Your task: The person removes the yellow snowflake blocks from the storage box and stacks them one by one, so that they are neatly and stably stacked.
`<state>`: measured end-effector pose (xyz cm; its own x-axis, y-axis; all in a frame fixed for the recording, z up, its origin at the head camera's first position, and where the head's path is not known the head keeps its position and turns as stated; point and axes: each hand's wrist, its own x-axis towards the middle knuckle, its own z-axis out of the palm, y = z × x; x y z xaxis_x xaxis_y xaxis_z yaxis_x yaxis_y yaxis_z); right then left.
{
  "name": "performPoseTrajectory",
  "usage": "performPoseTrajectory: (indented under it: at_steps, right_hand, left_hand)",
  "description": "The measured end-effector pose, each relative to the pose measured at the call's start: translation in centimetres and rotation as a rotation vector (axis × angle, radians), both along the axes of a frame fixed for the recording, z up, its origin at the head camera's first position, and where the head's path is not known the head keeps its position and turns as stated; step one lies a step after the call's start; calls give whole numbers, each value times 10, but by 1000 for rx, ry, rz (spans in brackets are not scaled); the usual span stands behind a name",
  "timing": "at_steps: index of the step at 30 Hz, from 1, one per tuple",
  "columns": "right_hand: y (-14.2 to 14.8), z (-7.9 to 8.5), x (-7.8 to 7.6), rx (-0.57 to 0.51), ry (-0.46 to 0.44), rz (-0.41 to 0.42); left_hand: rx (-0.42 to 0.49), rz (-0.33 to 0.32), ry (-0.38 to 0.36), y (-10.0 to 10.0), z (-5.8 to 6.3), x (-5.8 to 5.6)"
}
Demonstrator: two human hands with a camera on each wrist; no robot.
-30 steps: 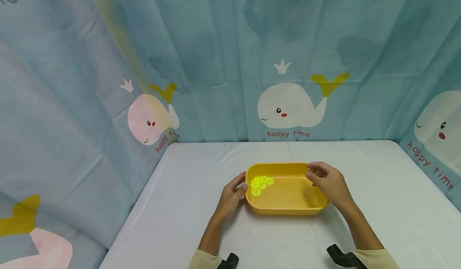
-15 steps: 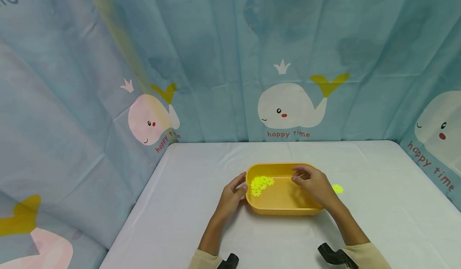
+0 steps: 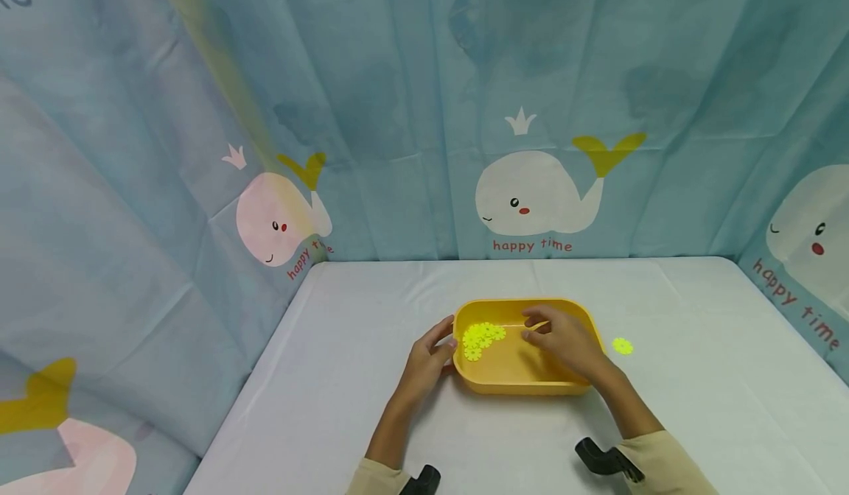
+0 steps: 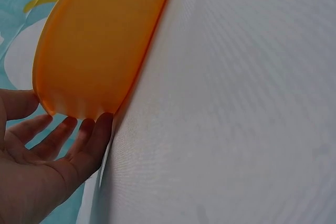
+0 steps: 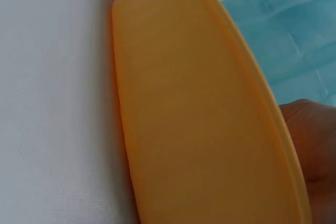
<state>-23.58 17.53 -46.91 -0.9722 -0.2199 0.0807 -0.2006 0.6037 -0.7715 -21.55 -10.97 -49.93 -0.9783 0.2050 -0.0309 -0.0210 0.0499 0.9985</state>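
A yellow plastic tray lies on the white table, with several bright yellow flower-shaped pieces clustered in its left end. My left hand holds the tray's left end, and the left wrist view has its fingertips against the outer wall and the thumb at the rim. Over the tray's right half is my right hand, thumb and fingers apart and loosely bent, with no piece visible between them. In the right wrist view the tray wall hides most of that hand.
One yellow flower piece lies on the white tabletop just right of the tray. A blue curtain printed with whales hangs behind the table and at both sides. Black wrist mounts stick out near the sleeves.
My right hand has moved left from the tray's right rim to over its inside. The flower piece at the right has come into sight. My left hand and the tray stay put.
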Motion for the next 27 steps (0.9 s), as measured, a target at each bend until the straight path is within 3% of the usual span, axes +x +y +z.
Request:
performPoseTrajectory:
  at_steps: [7,16,27]
  right_hand:
    - [-6,0,-3,0,-24,52]
    - [-13,-1,-9,-13,-63,57]
    - [-22,-5,-18,-40,-66,159]
  left_hand:
    - [1,3,-7,0,1,0]
    - [2,-4,-11,0,3,0]
    - [11,-9,-7,0,0,0]
